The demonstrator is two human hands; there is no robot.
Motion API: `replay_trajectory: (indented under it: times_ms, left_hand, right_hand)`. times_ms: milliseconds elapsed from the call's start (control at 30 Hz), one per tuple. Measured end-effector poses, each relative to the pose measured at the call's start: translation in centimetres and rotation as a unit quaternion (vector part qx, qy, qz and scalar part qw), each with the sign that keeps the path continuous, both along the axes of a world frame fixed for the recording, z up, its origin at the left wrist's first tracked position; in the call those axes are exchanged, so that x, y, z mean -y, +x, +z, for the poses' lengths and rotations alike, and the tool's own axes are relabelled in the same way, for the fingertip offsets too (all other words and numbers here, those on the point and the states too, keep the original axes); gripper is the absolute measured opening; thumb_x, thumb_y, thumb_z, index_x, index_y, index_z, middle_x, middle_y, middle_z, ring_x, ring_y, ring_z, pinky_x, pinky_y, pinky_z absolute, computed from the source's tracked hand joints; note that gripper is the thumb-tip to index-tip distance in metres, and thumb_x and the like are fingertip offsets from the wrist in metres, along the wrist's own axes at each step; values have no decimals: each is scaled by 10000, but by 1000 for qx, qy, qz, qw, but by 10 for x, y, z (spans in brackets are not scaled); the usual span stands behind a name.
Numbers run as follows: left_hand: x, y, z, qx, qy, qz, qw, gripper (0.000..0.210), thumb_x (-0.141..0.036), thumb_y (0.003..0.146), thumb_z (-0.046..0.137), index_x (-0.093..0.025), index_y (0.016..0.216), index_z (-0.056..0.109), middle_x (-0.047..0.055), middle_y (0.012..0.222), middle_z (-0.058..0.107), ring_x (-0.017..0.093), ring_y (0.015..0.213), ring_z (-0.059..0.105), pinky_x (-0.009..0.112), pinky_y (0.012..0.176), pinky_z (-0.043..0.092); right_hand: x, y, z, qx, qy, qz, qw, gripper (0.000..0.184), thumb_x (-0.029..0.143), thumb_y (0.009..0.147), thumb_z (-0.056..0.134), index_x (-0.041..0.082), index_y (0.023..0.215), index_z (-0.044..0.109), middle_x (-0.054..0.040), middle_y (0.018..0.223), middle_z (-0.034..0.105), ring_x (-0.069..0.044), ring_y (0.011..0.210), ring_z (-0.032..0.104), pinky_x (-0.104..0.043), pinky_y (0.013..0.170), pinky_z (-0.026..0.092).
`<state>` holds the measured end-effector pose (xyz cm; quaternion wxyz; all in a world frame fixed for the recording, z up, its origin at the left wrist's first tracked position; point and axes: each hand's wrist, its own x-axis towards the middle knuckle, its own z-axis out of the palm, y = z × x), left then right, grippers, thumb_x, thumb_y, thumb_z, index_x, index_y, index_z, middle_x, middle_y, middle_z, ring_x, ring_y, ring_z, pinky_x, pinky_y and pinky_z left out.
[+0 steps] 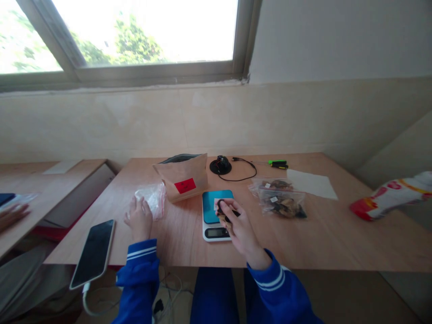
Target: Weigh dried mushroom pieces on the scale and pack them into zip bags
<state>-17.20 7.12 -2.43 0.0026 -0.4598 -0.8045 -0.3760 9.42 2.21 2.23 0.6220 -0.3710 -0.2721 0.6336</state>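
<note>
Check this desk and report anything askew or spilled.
The phone, left of the left hand, looks precarious: its lower end appears to jut past the front edge of the table, with a cable hanging from it. No spill shows.

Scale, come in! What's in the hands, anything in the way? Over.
Right grip: closed on dark pieces over scale, partly hiding it. Left grip: open near clear bag, contact unclear. Paper pouch: standing close, left.
</note>
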Motion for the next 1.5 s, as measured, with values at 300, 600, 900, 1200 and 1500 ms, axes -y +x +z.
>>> replay_trajectory:
  times_ms: [300,600,900,1200,1500]
  left_hand:
    - [-3,80,77,-31,245,-300,922,422,-269,937,460,-262,1359,475,91,1455,454,218,1173,567,347,863,529]
    - [-28,79,67,-28,257,-321,911,298,-241,911,513,-237,1207,549,84,1192,500,205,1076,569,374,866,534]
    - [-31,75,62,14,303,-307,902,163,-250,886,584,-229,1039,638,47,1064,459,156,960,555,343,880,509]
    - [-33,75,65,54,300,-292,907,128,-302,875,610,-237,965,675,32,987,467,144,893,552,309,812,495]
    - [-31,77,65,80,308,-284,905,133,-316,866,622,-256,963,689,32,1003,446,145,907,538,301,798,499]
  right_hand:
    - [-100,-18,97,199,287,152,924,327,484,729,735,211,892,660,25,768,616,-75,616,536,-159,483,437]
    - [-176,-67,107,368,474,178,780,211,354,810,675,153,872,652,-6,830,670,-123,791,605,-245,754,477]
    - [-188,-69,90,405,604,161,667,116,250,870,618,155,846,680,-42,934,617,-138,866,613,-267,820,479]
    - [-192,-53,84,459,641,158,595,99,219,873,614,190,884,707,-59,1034,701,-166,962,647,-319,896,499]
    - [-175,-41,89,480,596,196,613,368,331,986,398,156,1075,709,-101,1134,718,-192,1071,649,-333,928,487]
